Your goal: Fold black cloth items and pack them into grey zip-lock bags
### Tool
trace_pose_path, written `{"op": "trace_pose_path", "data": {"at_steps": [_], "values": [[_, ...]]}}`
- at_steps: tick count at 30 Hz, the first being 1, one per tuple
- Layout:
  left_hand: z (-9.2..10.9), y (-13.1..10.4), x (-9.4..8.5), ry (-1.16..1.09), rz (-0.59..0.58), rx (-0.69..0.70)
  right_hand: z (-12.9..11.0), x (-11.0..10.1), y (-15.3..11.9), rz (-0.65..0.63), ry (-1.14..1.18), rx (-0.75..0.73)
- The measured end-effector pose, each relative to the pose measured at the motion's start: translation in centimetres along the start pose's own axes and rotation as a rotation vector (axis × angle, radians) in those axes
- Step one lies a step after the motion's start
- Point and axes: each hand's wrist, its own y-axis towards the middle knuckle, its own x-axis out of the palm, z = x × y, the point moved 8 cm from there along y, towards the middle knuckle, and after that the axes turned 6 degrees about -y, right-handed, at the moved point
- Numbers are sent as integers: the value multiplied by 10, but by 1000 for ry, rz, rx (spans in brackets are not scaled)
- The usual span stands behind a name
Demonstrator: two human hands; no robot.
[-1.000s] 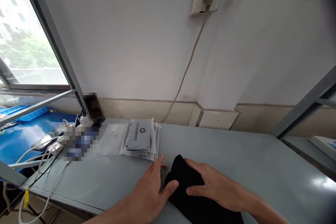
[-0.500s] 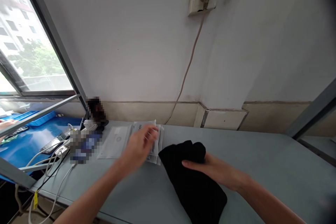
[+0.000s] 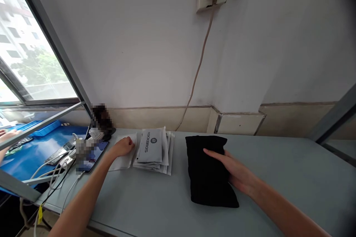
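A folded piece of black cloth (image 3: 208, 177) lies on the grey tabletop, its exact kind unclear. My right hand (image 3: 236, 170) grips its right side, thumb across the top and the other fingers largely hidden behind the edge. Farther left, my left hand (image 3: 124, 146) is over a translucent plastic bag (image 3: 122, 163), fingers curled closed; whether they pinch the film cannot be seen. Between the two hands sits a stack of flat plastic packets (image 3: 151, 146), the top one printed ROCKBROS.
A phone (image 3: 96, 155) with a white charging cable lies left of the bag, near a tangle of cords and adapters (image 3: 66, 159). Metal frame posts flank the tabletop (image 3: 155, 203). Beyond the left rail, another person's hand (image 3: 9, 135) shows at a blue table (image 3: 63, 137).
My left hand has moved left from above the packet stack to the translucent bag, its fingers now curled. The black cloth has been turned straighter and now lies flatter under my right hand.
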Motion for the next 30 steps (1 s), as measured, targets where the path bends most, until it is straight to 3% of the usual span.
{"op": "trace_pose_path", "data": {"at_steps": [3,7,9,10,11,14,17,19,22,26,28,30], "values": [[2,-3,-17,17,74,-17,-3,0,1,40,25,-50],[17,-27,-68,24,270,-27,-15,-6,-1,166,152,-161],[44,-52,-94,-66,334,64,-20,-5,-6,143,192,-177],[66,-67,-100,-180,287,173,-21,-2,-10,84,189,-168],[89,-82,-99,-315,165,281,-22,2,-15,10,174,-150],[156,-132,-69,-636,-318,436,-21,10,-34,-221,73,-107],[200,-160,-22,-788,-581,468,-24,14,-48,-395,-23,-154],[213,-155,11,-828,-590,429,-27,13,-48,-383,-32,-178],[218,-133,56,-831,-589,325,-31,4,-41,-220,-23,-165],[228,-110,72,-942,-572,384,-42,8,-46,-236,-319,-251],[232,-108,77,-1032,-679,407,-46,9,-52,-271,-512,-307],[228,-106,85,-1086,-773,340,-49,4,-57,-243,-639,-363]]}}
